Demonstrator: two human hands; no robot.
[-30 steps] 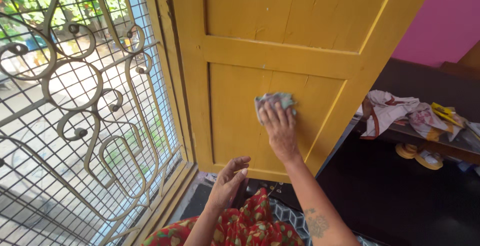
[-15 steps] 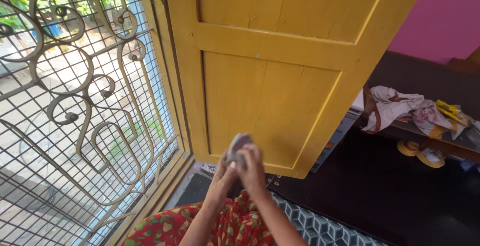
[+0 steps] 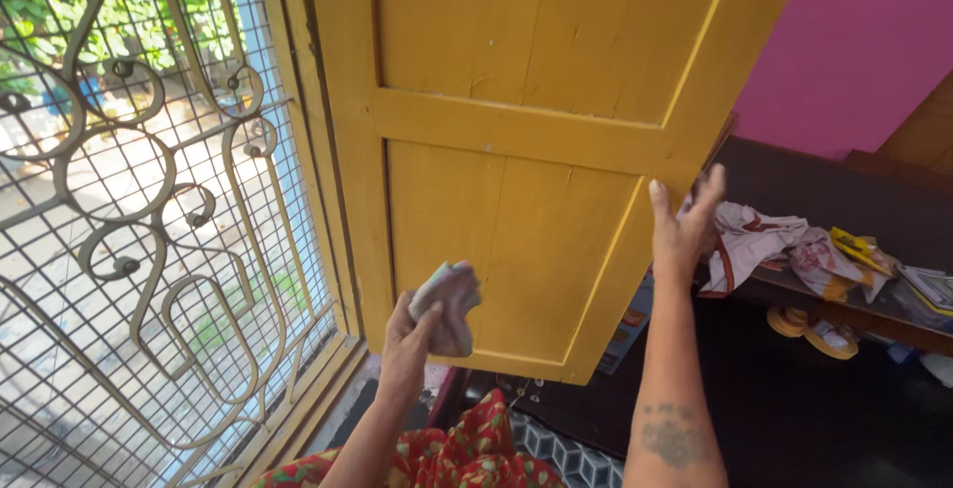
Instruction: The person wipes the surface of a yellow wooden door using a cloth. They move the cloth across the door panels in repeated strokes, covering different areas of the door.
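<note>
Cloth (image 3: pixel 449 306), a crumpled grey wad, sat bunched in the left hand (image 3: pixel 412 341), fingers curled round it, low before the yellow shutter (image 3: pixel 516 160) near its bottom rail. Right hand (image 3: pixel 683 230) was spread, fingers straight, at the shutter's free edge. Judged best practice: steady that edge firmly and keep the cloth folded flat (a loose wad skips corners). Window grille (image 3: pixel 149 210) stood close at left; at right a shelf (image 3: pixel 844 299) with a heap of clothes (image 3: pixel 769 235) left little swing room.
</note>
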